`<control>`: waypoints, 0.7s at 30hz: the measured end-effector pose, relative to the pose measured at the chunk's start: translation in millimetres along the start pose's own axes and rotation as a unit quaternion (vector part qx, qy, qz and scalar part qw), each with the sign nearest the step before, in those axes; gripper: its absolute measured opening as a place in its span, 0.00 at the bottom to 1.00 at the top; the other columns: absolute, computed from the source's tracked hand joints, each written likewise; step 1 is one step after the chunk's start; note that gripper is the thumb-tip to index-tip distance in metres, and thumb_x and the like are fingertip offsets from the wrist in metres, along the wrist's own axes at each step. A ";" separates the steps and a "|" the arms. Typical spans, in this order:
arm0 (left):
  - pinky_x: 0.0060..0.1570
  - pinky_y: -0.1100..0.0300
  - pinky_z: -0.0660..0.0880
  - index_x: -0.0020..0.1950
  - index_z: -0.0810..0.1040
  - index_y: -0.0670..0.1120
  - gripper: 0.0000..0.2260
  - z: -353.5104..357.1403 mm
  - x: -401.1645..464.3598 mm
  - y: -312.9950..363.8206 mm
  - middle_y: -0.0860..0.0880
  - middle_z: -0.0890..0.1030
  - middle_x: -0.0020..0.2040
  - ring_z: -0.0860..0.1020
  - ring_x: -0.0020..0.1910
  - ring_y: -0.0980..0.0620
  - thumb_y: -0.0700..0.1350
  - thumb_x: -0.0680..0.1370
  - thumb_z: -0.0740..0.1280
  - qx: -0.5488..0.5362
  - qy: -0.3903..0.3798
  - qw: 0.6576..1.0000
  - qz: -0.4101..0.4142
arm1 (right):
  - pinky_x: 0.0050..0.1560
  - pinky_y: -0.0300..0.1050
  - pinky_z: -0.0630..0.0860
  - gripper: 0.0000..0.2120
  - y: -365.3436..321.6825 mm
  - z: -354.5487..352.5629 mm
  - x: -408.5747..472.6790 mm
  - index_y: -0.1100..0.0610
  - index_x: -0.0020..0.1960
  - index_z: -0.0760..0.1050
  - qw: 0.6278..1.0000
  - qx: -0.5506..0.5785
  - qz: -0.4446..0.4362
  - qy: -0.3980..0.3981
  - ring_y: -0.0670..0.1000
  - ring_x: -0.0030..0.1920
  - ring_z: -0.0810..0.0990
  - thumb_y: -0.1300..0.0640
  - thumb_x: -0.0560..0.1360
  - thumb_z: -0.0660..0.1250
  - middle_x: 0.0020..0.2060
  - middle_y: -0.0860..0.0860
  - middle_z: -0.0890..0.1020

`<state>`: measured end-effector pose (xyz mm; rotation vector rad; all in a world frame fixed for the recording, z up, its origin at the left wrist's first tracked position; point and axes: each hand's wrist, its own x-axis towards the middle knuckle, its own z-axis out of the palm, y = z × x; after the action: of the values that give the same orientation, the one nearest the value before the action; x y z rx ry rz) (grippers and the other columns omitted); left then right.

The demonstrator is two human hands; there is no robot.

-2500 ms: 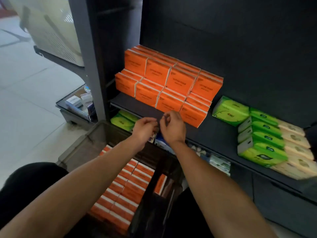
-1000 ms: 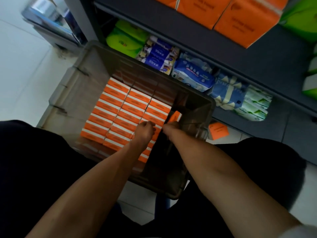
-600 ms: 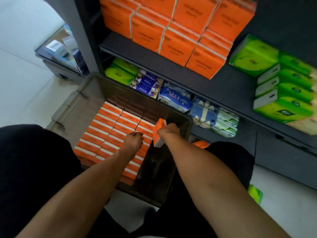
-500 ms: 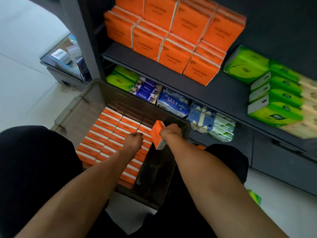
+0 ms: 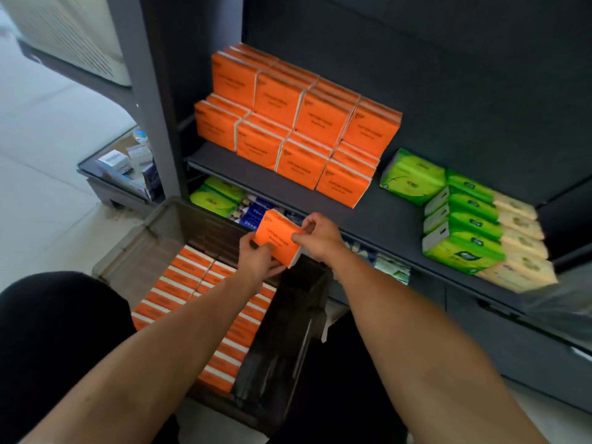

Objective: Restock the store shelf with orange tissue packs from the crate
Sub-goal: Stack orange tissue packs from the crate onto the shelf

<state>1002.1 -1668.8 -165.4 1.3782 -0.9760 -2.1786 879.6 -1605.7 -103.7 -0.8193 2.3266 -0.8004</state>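
Head view: bare shelf (image 5: 368,216) front strip lies open ahead of the stacked orange packs (image 5: 298,123). Held orange tissue pack (image 5: 278,240) sits above the crate (image 5: 282,331), just below the shelf edge. Left hand (image 5: 258,261) grip clamps its lower corner, right hand (image 5: 320,235) pinches the upper right edge.

We see two bare forearms, no sleeves, no watch or band at either wrist, reaching up from the bottom edge toward the crate (image 5: 166,225). The left hand (image 5: 258,261) and right hand (image 5: 320,240) wear no gloves and no rings that we can make out. Black clothing covers our legs on either side of the crate.
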 end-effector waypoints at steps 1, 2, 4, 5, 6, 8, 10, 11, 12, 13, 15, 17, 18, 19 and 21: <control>0.34 0.53 0.81 0.71 0.61 0.52 0.22 5.8 0.2 7.7 0.38 0.76 0.62 0.82 0.48 0.39 0.39 0.80 0.62 -0.008 -0.004 1.000 0.010 | 0.41 0.44 0.72 0.12 -3.8 -12.5 4.8 0.53 0.45 0.72 1.000 -0.008 -0.020 0.006 0.49 0.41 0.76 0.59 0.69 0.74 0.39 0.48 0.76; 0.33 0.54 0.81 0.70 0.61 0.52 0.21 12.2 0.2 16.3 0.37 0.76 0.61 0.82 0.47 0.39 0.39 0.80 0.62 -0.016 -0.011 1.000 0.020 | 0.44 0.45 0.74 0.14 -7.5 -25.6 10.1 0.53 0.48 0.72 0.999 -0.013 -0.043 0.007 0.50 0.43 0.77 0.58 0.68 0.75 0.41 0.49 0.78; 0.34 0.55 0.81 0.67 0.62 0.51 0.19 26.9 0.3 33.4 0.37 0.76 0.60 0.83 0.44 0.41 0.39 0.80 0.63 -0.033 -0.023 0.998 0.040 | 0.48 0.46 0.77 0.18 -15.3 -51.7 20.1 0.50 0.52 0.72 0.996 -0.023 -0.084 0.002 0.49 0.45 0.79 0.58 0.67 0.77 0.45 0.48 0.79; 0.35 0.55 0.81 0.66 0.62 0.51 0.18 35.4 0.8 41.9 0.37 0.76 0.60 0.83 0.44 0.41 0.39 0.80 0.63 -0.039 -0.033 0.998 0.048 | 0.48 0.44 0.76 0.19 -19.7 -64.3 24.6 0.49 0.53 0.73 0.994 -0.033 -0.103 0.005 0.48 0.45 0.78 0.57 0.67 0.78 0.45 0.47 0.79; 0.36 0.55 0.81 0.66 0.61 0.51 0.18 44.8 0.8 50.5 0.37 0.76 0.59 0.83 0.44 0.41 0.39 0.81 0.63 -0.045 -0.045 0.996 0.056 | 0.48 0.43 0.76 0.20 -24.1 -76.3 29.0 0.50 0.54 0.74 0.991 -0.045 -0.123 0.014 0.47 0.46 0.78 0.56 0.67 0.79 0.46 0.46 0.78; 0.38 0.55 0.81 0.65 0.61 0.52 0.18 63.9 0.8 66.5 0.36 0.76 0.59 0.84 0.45 0.41 0.40 0.81 0.64 -0.052 -0.074 0.993 0.073 | 0.49 0.42 0.75 0.22 -32.9 -97.8 36.6 0.50 0.56 0.76 0.983 -0.070 -0.159 0.052 0.46 0.47 0.78 0.54 0.66 0.80 0.47 0.45 0.79; 0.40 0.56 0.81 0.65 0.60 0.52 0.18 82.5 0.6 81.3 0.36 0.77 0.58 0.84 0.45 0.41 0.40 0.81 0.64 -0.056 -0.093 0.990 0.090 | 0.50 0.43 0.75 0.22 -39.0 -116.3 44.5 0.49 0.57 0.77 0.973 -0.097 -0.187 0.093 0.48 0.49 0.79 0.51 0.66 0.80 0.49 0.46 0.80; 0.40 0.55 0.82 0.65 0.60 0.52 0.18 91.1 0.3 88.1 0.36 0.78 0.57 0.84 0.45 0.42 0.40 0.81 0.64 -0.056 -0.100 0.989 0.095 | 0.51 0.44 0.76 0.22 -40.2 -124.4 48.6 0.49 0.57 0.76 0.967 -0.110 -0.200 0.109 0.49 0.50 0.79 0.51 0.66 0.80 0.50 0.47 0.81; 0.41 0.55 0.83 0.65 0.61 0.51 0.18 99.6 0.4 94.3 0.37 0.78 0.56 0.84 0.46 0.43 0.39 0.81 0.64 -0.055 -0.106 0.988 0.098 | 0.53 0.46 0.76 0.23 -40.3 -132.2 53.2 0.49 0.57 0.76 0.962 -0.123 -0.210 0.124 0.49 0.51 0.79 0.50 0.66 0.79 0.51 0.48 0.81; 0.42 0.55 0.83 0.66 0.61 0.50 0.18 107.8 0.5 100.0 0.38 0.79 0.54 0.84 0.46 0.43 0.39 0.81 0.64 -0.055 -0.112 0.987 0.100 | 0.55 0.48 0.77 0.23 -39.5 -139.2 57.2 0.49 0.58 0.76 0.957 -0.134 -0.218 0.139 0.50 0.53 0.79 0.50 0.66 0.79 0.53 0.48 0.81; 0.43 0.55 0.83 0.68 0.62 0.49 0.18 122.8 3.0 109.5 0.40 0.80 0.52 0.84 0.45 0.44 0.39 0.81 0.63 -0.044 -0.123 0.986 0.104 | 0.58 0.50 0.76 0.23 -35.7 -152.7 64.5 0.48 0.59 0.75 0.946 -0.153 -0.227 0.172 0.51 0.56 0.77 0.49 0.67 0.78 0.55 0.48 0.81; 0.39 0.57 0.82 0.70 0.63 0.49 0.19 135.9 7.0 116.8 0.41 0.80 0.51 0.84 0.43 0.45 0.38 0.81 0.63 -0.020 -0.132 0.985 0.110 | 0.60 0.49 0.74 0.23 -29.7 -163.4 70.5 0.49 0.61 0.75 0.938 -0.169 -0.229 0.200 0.53 0.60 0.75 0.50 0.68 0.77 0.57 0.49 0.80; 0.38 0.58 0.82 0.70 0.64 0.49 0.19 142.0 9.2 119.5 0.41 0.80 0.52 0.83 0.42 0.46 0.38 0.81 0.62 -0.009 -0.137 0.985 0.108 | 0.60 0.48 0.73 0.23 -26.8 -167.5 73.1 0.50 0.62 0.75 0.935 -0.175 -0.227 0.210 0.54 0.61 0.74 0.51 0.69 0.76 0.57 0.50 0.80; 0.37 0.57 0.82 0.71 0.64 0.49 0.19 148.1 10.7 122.2 0.40 0.79 0.53 0.83 0.42 0.45 0.38 0.81 0.61 0.001 -0.141 0.984 0.105 | 0.59 0.48 0.72 0.23 -24.2 -171.0 75.8 0.50 0.62 0.74 0.932 -0.182 -0.224 0.218 0.55 0.61 0.73 0.52 0.69 0.76 0.57 0.50 0.80; 0.39 0.55 0.82 0.71 0.63 0.48 0.19 159.8 15.4 127.7 0.39 0.78 0.55 0.83 0.42 0.44 0.38 0.81 0.60 0.019 -0.144 0.984 0.100 | 0.58 0.49 0.72 0.23 -18.4 -175.8 82.7 0.50 0.62 0.73 0.928 -0.195 -0.215 0.233 0.56 0.61 0.72 0.53 0.69 0.75 0.57 0.51 0.79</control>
<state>846.7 -1710.0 -38.0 0.9467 -1.2089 -2.2521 717.1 -1613.0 4.0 -1.4888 2.8263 -0.7784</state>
